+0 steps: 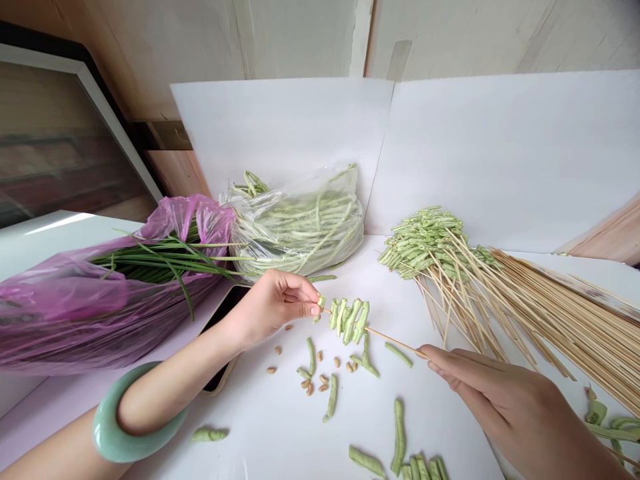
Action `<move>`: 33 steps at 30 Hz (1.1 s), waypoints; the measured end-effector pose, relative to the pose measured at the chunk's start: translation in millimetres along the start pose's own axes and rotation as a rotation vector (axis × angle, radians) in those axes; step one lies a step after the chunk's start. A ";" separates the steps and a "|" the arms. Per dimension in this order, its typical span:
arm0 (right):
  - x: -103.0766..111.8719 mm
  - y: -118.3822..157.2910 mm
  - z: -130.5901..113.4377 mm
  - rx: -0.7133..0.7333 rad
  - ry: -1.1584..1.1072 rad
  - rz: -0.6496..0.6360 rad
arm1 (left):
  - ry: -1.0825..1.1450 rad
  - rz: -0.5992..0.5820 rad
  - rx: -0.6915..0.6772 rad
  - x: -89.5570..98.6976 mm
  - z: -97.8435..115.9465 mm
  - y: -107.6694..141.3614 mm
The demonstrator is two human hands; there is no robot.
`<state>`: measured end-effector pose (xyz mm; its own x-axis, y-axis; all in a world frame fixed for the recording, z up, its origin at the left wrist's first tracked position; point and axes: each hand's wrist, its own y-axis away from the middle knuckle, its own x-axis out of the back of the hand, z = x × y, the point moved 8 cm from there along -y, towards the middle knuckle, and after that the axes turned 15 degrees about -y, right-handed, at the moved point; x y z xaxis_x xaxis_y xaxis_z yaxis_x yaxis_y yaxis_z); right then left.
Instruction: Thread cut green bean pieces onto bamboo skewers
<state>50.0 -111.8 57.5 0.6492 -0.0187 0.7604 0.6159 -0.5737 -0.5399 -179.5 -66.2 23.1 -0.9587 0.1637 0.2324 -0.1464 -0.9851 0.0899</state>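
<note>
Bamboo skewer (pixel 393 340) crosses the air above the counter (pixel 260 433), tilted slightly down toward the left end and touching neither the counter nor the loose pieces below. Five or six short bean pieces (pixel 349 321) sit threaded near its left end, pale green, wrinkled and bunched side by side at slight angles, with split, paler flesh showing along some of them. The left hand (pixel 273 312) is at that end, its fingers (pixel 313 300) pinched narrowly with the thumb around the outermost piece at the tip. The right hand (pixel 480 393) holds the far end, its fingers (pixel 430 353) closed together on the thin shaft.

Loose cut beans (pixel 330 398) and small tan seeds (pixel 310 388) lie scattered on the white counter beneath and in front of the hands. A jade bangle (pixel 107 427) circles the left forearm. To the right, a heap of finished bean skewers (pixel 430 243) lies against a stack of bare bamboo sticks (pixel 565 327). Farther back, a transparent plastic bag (pixel 300 223) holds long green beans, beside a purple plastic bag (pixel 100 300) with long green stalks (pixel 165 260) poking out. White boards (pixel 500 160) stand behind them.
</note>
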 end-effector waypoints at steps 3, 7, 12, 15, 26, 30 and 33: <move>-3.3 0.8 0.9 -0.026 -0.030 -0.023 | -0.017 0.001 0.026 -1.6 -2.7 -0.3; -4.6 0.9 -0.6 -0.031 -0.031 -0.030 | -0.037 -0.009 0.047 -3.1 -6.3 -0.6; -5.9 -0.2 -3.0 -0.023 -0.053 -0.048 | -0.001 -0.037 0.035 -5.5 -6.8 -0.5; -6.7 2.0 -0.1 -0.050 -0.075 -0.047 | 0.021 -0.058 0.035 -7.1 -5.2 0.1; -7.8 2.6 2.4 -0.110 -0.159 0.007 | 0.129 0.030 0.050 -11.0 -7.0 1.5; -6.2 2.2 2.7 -0.141 -0.252 0.042 | 0.147 0.026 0.045 -12.0 -7.6 1.5; -6.6 2.6 6.5 -0.196 -0.301 0.050 | 0.196 0.021 0.044 -12.9 -6.3 1.9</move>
<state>50.2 -107.8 48.8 0.7963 0.1747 0.5792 0.5023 -0.7245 -0.4720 -168.9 -70.5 14.1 -0.9911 0.1261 0.0424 -0.1196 -0.9842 0.1306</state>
